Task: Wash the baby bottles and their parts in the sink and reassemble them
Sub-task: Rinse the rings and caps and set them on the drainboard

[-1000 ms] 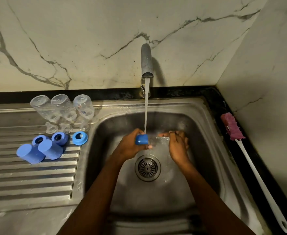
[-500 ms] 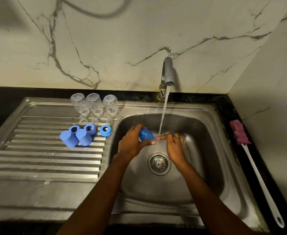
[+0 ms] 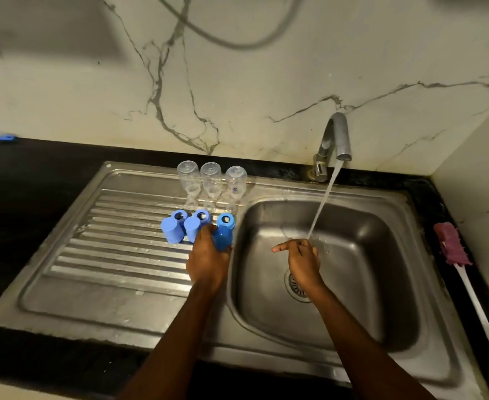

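**While the tap runs: wet cap held at the drainboard edge**

Since every surface here is wet, slip is the main risk.

Far left, the drainboard (image 3: 116, 255) carries two light blue caps (image 3: 171, 232) standing mouth down. Three blue rings (image 3: 202, 215) sit behind and beside them. Three clear bottles (image 3: 211, 180) stand at the back, apparently mouth down.

The left hand (image 3: 207, 261) grips a dark blue cap (image 3: 222, 237) over the drainboard's right edge, just in front of the rightmost ring. The fingers (image 3: 205, 235) curl round the cap's lower part, and its upper part sticks out beyond the knuckles. The fingertips are mostly hidden behind the hand. The knuckles are just beside the nearer light blue cap, possibly touching it.

Judgement: a set-down here is crowded.
- A nudge could skid the light caps across the ribs.
- A nudge could also push a ring into the bottles, which look easy to tip.
- Released too far right, the cap could roll into the sink (image 3: 367, 255).

The right hand (image 3: 302, 258) is in the basin under the water stream (image 3: 322, 200) from the tap (image 3: 338, 134). Its index finger points left and the others are curled. I cannot tell whether they hold a clear part. If they do, the flow could wash it toward the drain (image 3: 296, 284).

Far right, the bottle brush (image 3: 451, 246) lies on the desk (image 3: 436, 203), apart from both hands.
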